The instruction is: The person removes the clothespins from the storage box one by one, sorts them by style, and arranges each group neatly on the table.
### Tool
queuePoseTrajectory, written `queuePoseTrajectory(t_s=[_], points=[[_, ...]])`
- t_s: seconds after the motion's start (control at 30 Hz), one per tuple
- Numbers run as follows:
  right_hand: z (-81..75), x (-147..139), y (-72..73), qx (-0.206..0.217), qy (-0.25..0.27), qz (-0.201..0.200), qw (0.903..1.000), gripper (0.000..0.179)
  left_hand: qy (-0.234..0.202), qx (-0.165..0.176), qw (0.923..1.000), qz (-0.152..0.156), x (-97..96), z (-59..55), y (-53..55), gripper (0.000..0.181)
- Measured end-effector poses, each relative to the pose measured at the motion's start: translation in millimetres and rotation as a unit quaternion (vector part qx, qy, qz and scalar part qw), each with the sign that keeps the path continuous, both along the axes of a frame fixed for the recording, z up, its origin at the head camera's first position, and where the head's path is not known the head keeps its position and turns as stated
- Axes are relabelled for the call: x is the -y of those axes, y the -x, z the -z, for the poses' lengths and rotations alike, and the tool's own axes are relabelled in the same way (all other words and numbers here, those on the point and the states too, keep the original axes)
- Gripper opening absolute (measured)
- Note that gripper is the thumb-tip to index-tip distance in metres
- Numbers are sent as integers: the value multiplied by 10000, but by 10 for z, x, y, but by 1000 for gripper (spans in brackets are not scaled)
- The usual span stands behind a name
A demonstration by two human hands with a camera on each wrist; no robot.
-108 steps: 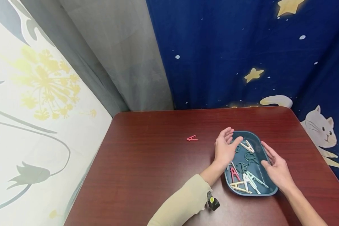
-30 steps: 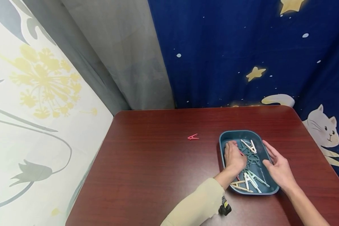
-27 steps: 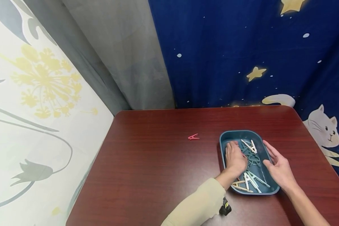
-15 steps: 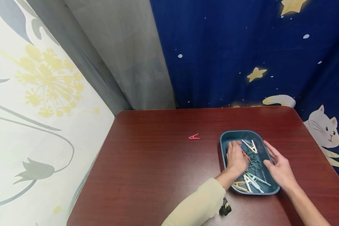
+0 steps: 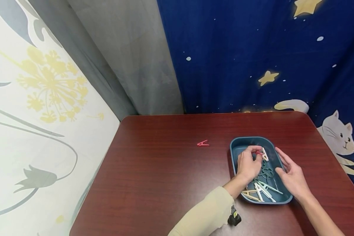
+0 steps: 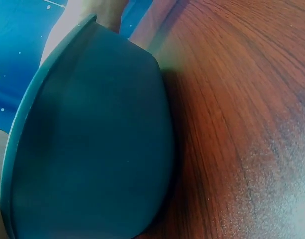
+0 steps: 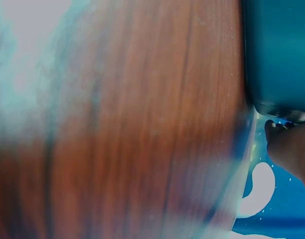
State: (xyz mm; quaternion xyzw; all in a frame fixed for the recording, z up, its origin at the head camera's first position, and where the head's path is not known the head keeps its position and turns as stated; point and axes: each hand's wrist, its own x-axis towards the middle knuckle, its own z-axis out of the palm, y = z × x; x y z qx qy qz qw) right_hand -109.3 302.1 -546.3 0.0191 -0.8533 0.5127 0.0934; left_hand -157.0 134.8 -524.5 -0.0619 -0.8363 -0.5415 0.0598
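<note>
L hand [image 5: 248, 166]: fingers curved, thumb + index tips in a pinch, palm side twd. the R hand [image 5: 295, 180]. L forearm, in beige sleeve [image 5: 205, 211], slants twd. table's [image 5: 153, 164] far R corner. R hand: nearer table's R edge, fingers approx. straight, thumb spread in a V. R forearm [image 5: 320, 214] bare, angled twd. far edge. The 2 hands are near each other, not touching.

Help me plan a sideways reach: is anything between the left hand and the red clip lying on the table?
Yes: the left wall of the blue tray, since the left hand is in the tray and the red clip lies outside it on the table. Past that wall, only bare table is visible along the way.
</note>
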Motion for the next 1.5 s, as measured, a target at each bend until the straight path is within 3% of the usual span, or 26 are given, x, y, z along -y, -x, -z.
queuePoseTrajectory(t_s=[0.17,0.3,0.53,0.7,0.9,1.1,1.3,1.5], points=[[0,6,-2,-58,6,10,10000,71,-166,-169,9994,250,10,-16,-7,22],[9,13,0,-47,-20,32,10000,72,-646,-176,9965,497,9,-16,-13,23],[7,44,20,4,-4,13,10000,71,-1946,104,9779,762,42,-45,9,18],[0,48,33,66,-69,13,10000,72,-2380,369,9646,1074,150,-161,45,15],[-10,42,43,46,-58,34,10000,72,-2360,661,9600,1355,302,-378,124,12],[9,35,28,102,-120,67,9999,73,-2803,896,9481,1206,468,-492,220,18],[27,26,19,97,-104,67,9999,74,-3338,701,9339,1076,722,-451,376,31],[17,15,16,76,-102,86,9999,73,-3664,900,9239,629,1032,-423,493,34]])
